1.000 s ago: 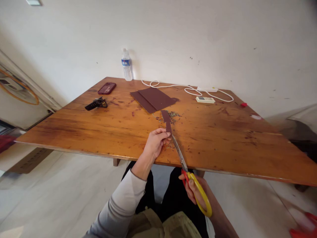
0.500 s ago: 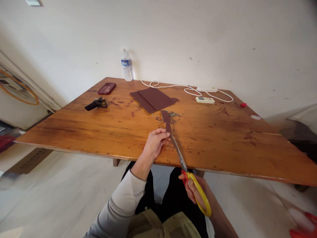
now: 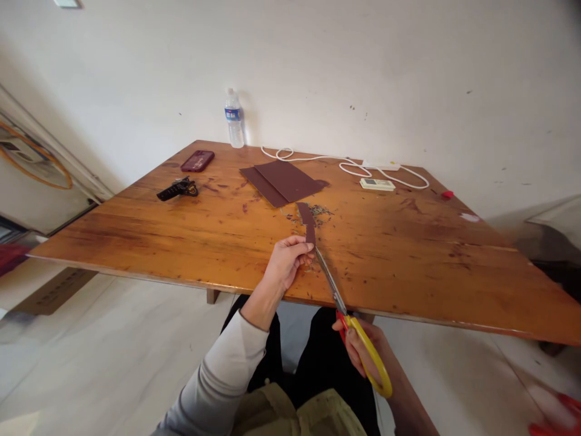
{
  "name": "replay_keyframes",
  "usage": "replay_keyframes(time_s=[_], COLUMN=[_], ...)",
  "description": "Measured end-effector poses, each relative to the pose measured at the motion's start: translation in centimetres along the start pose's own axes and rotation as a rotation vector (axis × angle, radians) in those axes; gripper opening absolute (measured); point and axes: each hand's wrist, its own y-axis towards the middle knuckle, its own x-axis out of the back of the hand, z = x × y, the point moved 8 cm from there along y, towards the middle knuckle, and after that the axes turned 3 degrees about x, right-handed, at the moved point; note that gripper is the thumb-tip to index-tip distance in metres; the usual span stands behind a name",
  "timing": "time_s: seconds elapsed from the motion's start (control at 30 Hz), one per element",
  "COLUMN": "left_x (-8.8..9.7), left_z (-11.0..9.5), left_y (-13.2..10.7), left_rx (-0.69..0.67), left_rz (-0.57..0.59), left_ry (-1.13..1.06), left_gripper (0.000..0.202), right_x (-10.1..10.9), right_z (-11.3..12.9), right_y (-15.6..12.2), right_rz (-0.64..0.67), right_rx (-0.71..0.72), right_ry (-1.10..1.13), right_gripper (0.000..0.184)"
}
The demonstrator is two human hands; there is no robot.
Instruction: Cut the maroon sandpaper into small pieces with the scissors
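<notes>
A narrow maroon strip (image 3: 310,232), seemingly sandpaper or stiff paper, is pinched at its near end by my left hand (image 3: 288,261). Its far part reaches over a scatter of small clippings (image 3: 321,213) on the table. My right hand (image 3: 363,348) grips a pair of scissors (image 3: 334,288) by the yellow and red handles. The blades point away from me, and their tips meet the strip's near edge beside my left fingertips. Whether the tips are parted there is too small to tell. Larger maroon sheets (image 3: 290,181) lie overlapping beyond the strip.
On the wooden table (image 3: 408,266) a water bottle (image 3: 234,124) stands near the wall. A phone (image 3: 198,161) and a black object with a cord or keys (image 3: 178,189) lie left. A remote control (image 3: 377,184), white cable (image 3: 318,158) and red scrap (image 3: 447,194) are at right.
The scissors and my right hand have shifted slightly right. My left hand keeps its pinch on the strip. The whole view has moved a little.
</notes>
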Motion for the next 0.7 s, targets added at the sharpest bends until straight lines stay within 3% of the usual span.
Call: replay_keyframes(time_s=[0.37,0.57,0.7], left_x=[0.1,0.0,-0.2], left_z=[0.0,-0.2,-0.2], left_y=[0.0,0.0,-0.1], left_rx=[-0.011,-0.012,-0.014], left_rz=[0.005,0.007,0.031], left_ry=[-0.002,-0.040,-0.051], left_gripper=[0.025,0.031,0.033], right_x=[0.0,-0.9,-1.4], right_z=[0.5,0.2,0.3], right_y=[-0.4,-0.4,-0.3], right_rz=[-0.032,0.021,-0.003], right_rx=[-0.004,0.032,0.036], right_ry=[-0.017,-0.012,0.016], right_gripper=[0.054,0.075,0.071])
